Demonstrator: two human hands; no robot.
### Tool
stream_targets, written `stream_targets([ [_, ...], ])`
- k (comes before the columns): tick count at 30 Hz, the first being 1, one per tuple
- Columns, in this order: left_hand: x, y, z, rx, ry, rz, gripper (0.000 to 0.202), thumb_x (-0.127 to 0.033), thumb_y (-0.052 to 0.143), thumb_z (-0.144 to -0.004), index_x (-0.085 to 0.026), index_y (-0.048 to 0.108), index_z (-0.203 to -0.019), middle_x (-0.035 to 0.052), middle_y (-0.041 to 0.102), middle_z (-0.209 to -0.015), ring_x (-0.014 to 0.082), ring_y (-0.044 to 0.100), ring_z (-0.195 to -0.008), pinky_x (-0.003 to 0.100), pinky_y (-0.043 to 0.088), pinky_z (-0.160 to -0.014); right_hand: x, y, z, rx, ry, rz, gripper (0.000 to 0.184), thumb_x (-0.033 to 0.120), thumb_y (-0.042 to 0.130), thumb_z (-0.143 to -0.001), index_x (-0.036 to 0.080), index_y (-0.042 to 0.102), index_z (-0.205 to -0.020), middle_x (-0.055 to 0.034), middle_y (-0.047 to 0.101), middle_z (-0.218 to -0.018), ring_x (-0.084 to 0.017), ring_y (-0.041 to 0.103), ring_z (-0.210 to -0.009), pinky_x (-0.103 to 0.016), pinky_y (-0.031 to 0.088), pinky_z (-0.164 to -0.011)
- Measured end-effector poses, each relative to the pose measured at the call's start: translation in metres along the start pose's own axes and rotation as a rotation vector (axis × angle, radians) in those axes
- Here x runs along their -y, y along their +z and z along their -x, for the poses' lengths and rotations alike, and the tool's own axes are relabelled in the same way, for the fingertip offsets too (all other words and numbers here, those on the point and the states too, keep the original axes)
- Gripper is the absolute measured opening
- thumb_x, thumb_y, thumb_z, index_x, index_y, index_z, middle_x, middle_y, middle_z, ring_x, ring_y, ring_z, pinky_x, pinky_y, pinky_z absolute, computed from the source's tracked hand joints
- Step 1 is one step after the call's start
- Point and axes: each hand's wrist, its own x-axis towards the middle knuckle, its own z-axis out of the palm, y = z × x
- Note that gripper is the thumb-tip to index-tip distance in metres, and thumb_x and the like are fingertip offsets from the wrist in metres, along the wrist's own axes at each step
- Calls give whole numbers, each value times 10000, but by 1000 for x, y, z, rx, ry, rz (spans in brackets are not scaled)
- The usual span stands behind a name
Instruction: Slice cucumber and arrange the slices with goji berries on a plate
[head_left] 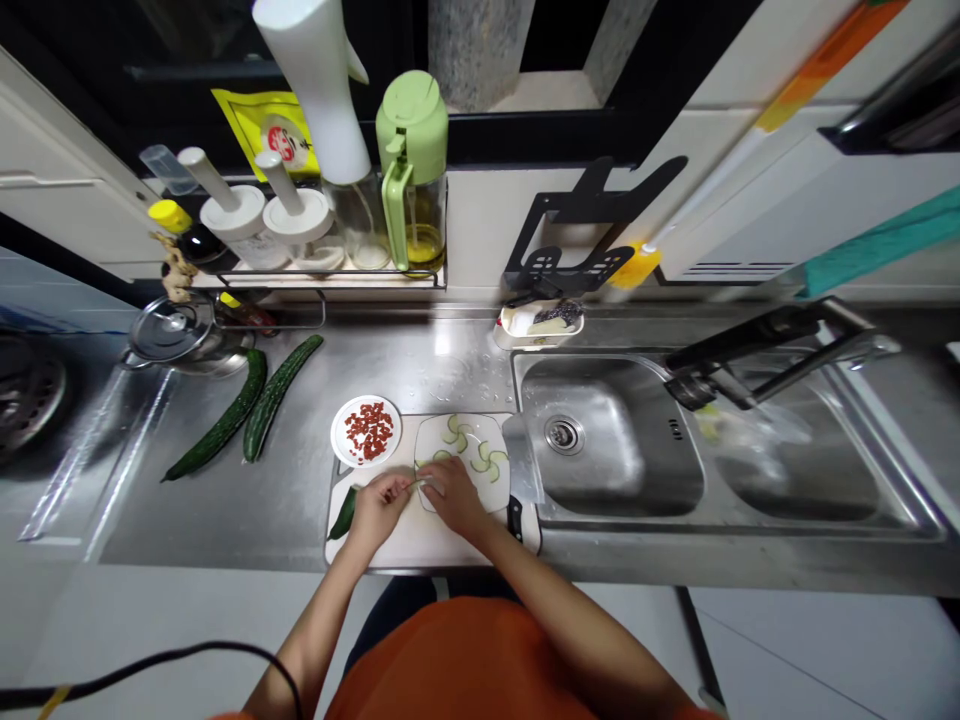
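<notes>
Over the left edge of the white square plate [501, 488], my left hand [381, 510] and my right hand [452, 495] meet, fingertips pinched at a thin cucumber slice [415, 483], which is mostly hidden. Curved pale-green cucumber slices [489, 461] lie on the plate in pinwheel shapes; my right hand covers part of them. Under the plate is a pale cutting board [405, 540]. A cut piece of cucumber [343, 513] rests on the board beside my left hand. Just behind that hand stands a round white plate [339, 432] holding small red pieces [369, 430].
A cleaver [525, 460] lies right of the square plate, by the double sink [615, 440] with its black faucet [750, 360]. Two whole cucumbers [281, 395] and a lidded pot [172, 335] are at left. A rack [337, 280] of bottles and jars stands behind.
</notes>
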Motion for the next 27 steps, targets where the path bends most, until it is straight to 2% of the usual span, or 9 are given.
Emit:
stream_targets([
  [4,-4,1,-1,43,-142,249,266,-359,662,-681,-153,687,-848,-5,580,-656,87,477,-587,198,361,-564,5,-6,0,-13,28,-50,69,156,546,-807,194,603,-798,-6,617,-774,-159,519,-804,-318,369,-823],
  [7,-6,2,0,170,-346,511,366,-376,699,-660,-158,668,-952,-8,597,-675,66,477,-572,182,339,-536,10,-14,6,-13,-10,-6,81,162,531,-827,192,600,-798,-16,608,-767,-167,500,-811,-312,375,-791],
  [10,-7,5,1,307,-554,773,405,-408,703,-675,-164,648,-994,25,639,-753,65,535,-616,174,372,-562,14,-19,13,4,-92,57,111,170,500,-852,189,609,-843,-31,611,-785,-179,483,-830,-325,373,-796],
  [12,-7,7,1,328,-624,883,391,-438,683,-700,-150,651,-962,58,658,-814,76,576,-664,180,408,-603,15,-21,18,25,-130,94,130,185,487,-866,193,615,-892,-40,610,-808,-184,477,-846,-332,374,-799],
  [16,-6,12,-4,251,-652,889,368,-347,767,-626,-137,663,-910,50,665,-781,70,587,-634,172,418,-601,12,-20,27,32,-145,109,142,208,474,-883,199,615,-892,-50,610,-823,-185,480,-850,-338,379,-800],
  [19,-5,12,-11,238,-620,845,408,-266,803,-568,-150,665,-933,18,654,-716,54,564,-587,164,395,-577,9,-18,30,6,-95,67,143,200,467,-882,197,607,-857,-44,607,-785,-183,493,-838,-334,384,-799],
  [21,-4,12,-16,243,-595,817,440,-248,805,-550,-162,668,-960,9,656,-721,46,544,-573,164,378,-569,8,-17,30,-6,-18,20,116,192,484,-864,200,600,-860,-35,609,-784,-180,507,-835,-323,389,-788],
  [24,-2,11,-24,265,-556,759,467,-245,800,-530,-167,676,-974,11,665,-741,45,518,-566,171,351,-554,9,-16,30,-54,170,-80,114,176,527,-809,204,576,-908,-7,607,-766,-161,536,-780,-289,400,-738],
  [27,-2,11,-32,249,-464,647,383,-276,786,-527,-152,696,-878,6,656,-696,45,475,-528,181,313,-518,10,-17,28,-68,291,-182,73,190,515,-791,212,563,-840,27,587,-702,-134,539,-687,-253,397,-666],
])
